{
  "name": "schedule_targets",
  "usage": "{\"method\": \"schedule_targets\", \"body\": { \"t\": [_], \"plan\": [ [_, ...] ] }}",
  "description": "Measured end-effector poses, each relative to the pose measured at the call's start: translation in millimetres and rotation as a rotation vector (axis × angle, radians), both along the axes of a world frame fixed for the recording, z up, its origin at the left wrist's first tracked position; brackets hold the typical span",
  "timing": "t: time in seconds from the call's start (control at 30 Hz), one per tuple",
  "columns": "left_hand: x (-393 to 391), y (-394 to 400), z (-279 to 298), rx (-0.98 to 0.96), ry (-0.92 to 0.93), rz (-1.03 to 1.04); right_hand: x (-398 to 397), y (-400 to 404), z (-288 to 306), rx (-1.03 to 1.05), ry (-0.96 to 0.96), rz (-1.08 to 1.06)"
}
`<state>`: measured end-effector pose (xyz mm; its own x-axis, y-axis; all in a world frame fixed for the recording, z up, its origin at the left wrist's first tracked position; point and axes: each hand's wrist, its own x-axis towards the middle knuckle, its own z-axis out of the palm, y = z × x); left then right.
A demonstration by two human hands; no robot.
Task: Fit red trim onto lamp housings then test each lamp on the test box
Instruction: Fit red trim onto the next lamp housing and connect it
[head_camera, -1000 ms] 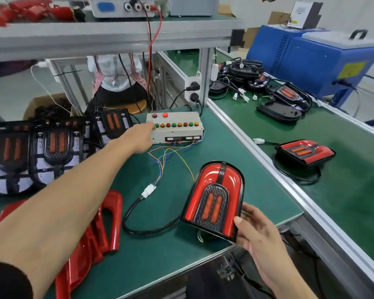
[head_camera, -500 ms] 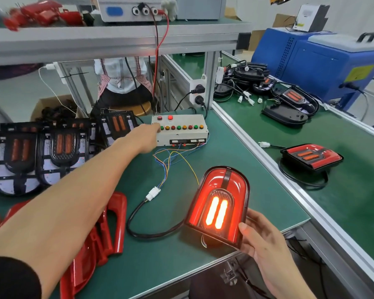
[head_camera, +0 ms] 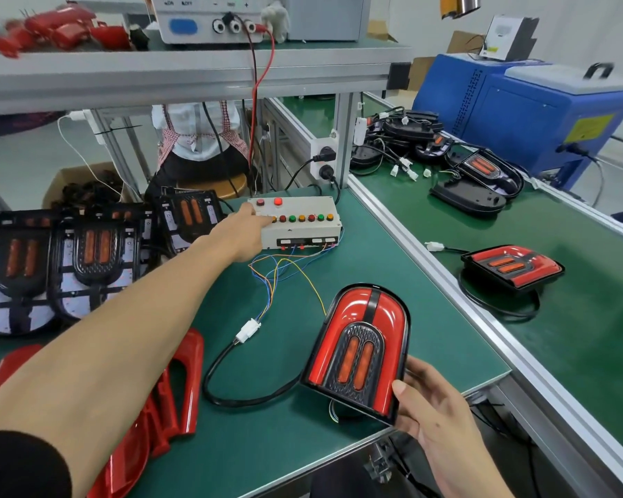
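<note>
Lamp [head_camera: 360, 350], red-trimmed, stands tilted at the table's [head_camera: 303, 443] front edge, its lower corner held by the right hand [head_camera: 436, 422]. Well apart, the left hand [head_camera: 247, 233] reaches the test box [head_camera: 299, 224] near the back edge, one finger apparently pressing a button.

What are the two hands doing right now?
Left hand: on the test box, finger at a button; grip unclear.
Right hand: holding the lamp.
</note>
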<state>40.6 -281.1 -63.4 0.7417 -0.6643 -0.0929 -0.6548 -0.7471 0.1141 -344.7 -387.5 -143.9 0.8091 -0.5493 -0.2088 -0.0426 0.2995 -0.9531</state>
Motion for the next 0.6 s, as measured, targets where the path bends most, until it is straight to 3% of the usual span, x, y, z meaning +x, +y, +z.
{"method": "schedule_targets", "body": {
  "t": [0.6],
  "plan": [
    [8, -9, -4, 0.002, 0.066, 0.062, 2, 1, 2, 0.030, -0.024, -0.012]
  ]
}}
